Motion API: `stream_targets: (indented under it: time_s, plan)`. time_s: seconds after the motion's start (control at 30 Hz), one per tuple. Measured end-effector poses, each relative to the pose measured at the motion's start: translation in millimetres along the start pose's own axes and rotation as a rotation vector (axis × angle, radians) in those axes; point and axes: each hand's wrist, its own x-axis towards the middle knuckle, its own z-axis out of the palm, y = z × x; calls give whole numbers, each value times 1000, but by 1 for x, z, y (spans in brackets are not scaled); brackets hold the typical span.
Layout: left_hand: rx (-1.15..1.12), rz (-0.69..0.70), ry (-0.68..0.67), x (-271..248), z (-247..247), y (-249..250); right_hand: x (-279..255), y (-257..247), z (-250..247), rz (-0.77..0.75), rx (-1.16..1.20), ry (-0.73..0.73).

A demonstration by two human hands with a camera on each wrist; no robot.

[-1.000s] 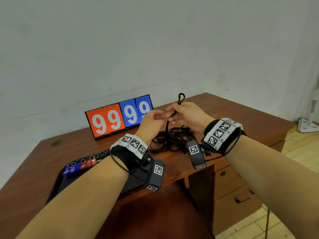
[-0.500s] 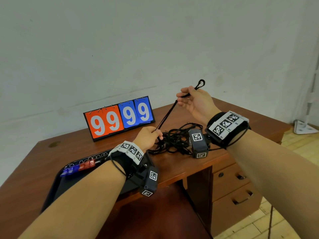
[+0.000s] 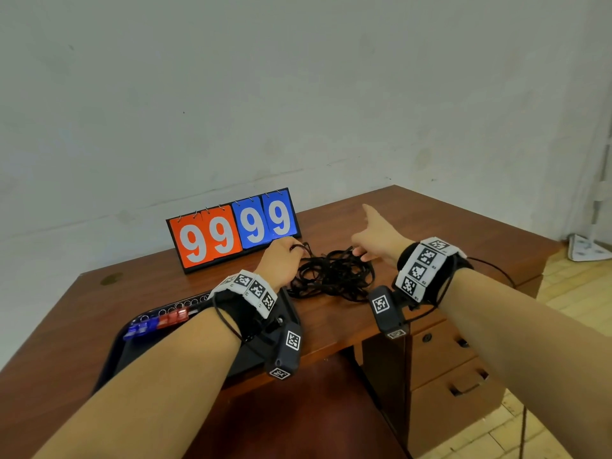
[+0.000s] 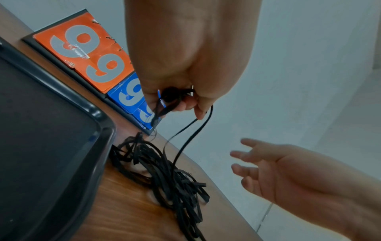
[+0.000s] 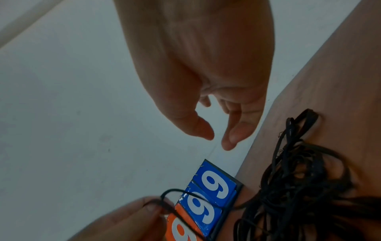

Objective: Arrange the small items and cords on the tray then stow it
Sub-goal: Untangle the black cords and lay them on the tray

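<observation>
A tangled heap of black cords [image 3: 334, 274] lies on the wooden desk [image 3: 447, 226] between my hands. My left hand [image 3: 281, 260] pinches a folded loop of one black cord [image 4: 175, 97] just above the heap's left side; strands hang from it down to the pile [image 4: 171, 176]. My right hand [image 3: 374, 236] hovers over the heap's right side with fingers spread and holds nothing [image 5: 218, 130]. The black tray [image 3: 139, 346] sits at the desk's front left, partly under my left forearm, with red and blue clips [image 3: 155, 324] along its far rim.
An orange and blue flip scoreboard [image 3: 233, 228] reading 99 99 stands behind the cords, near the wall. Desk drawers [image 3: 453, 369] are below the right front edge. A white stand base [image 3: 586, 248] rests on the floor at far right.
My right hand let go of the cord it had stretched upward and came down open beside the heap. My left hand moved forward with the cord's loop gathered in its fingers.
</observation>
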Motion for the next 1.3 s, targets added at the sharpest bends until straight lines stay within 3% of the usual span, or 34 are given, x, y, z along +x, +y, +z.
stream_targets:
  time_s: [0.2,0.27,0.43,0.63,0.93,1.1,1.3]
  plan:
    - [72,108,-85,-2,2,11,-16,-14,24,-126,21,-446]
    - [59,126,-85,-4,0,14,-18,-17,33,-166,-61,-487]
    - [72,156,-29,-8,-11,12,-13,-20,34,-258,-183,-266]
    - [-22,53,3,-16,-24,-1,-7,-29,21,-219,55,-71]
    - [-220,-70,-58,-24,-32,5,-7,-22,25,-171,-19,-9]
    - [-474,-147,-101,-33,-45,4,-11,-23,28,-211,-249,32]
    - [-406,-127,-130,-44,-59,1,-19,-32,46,-308,-580,-57]
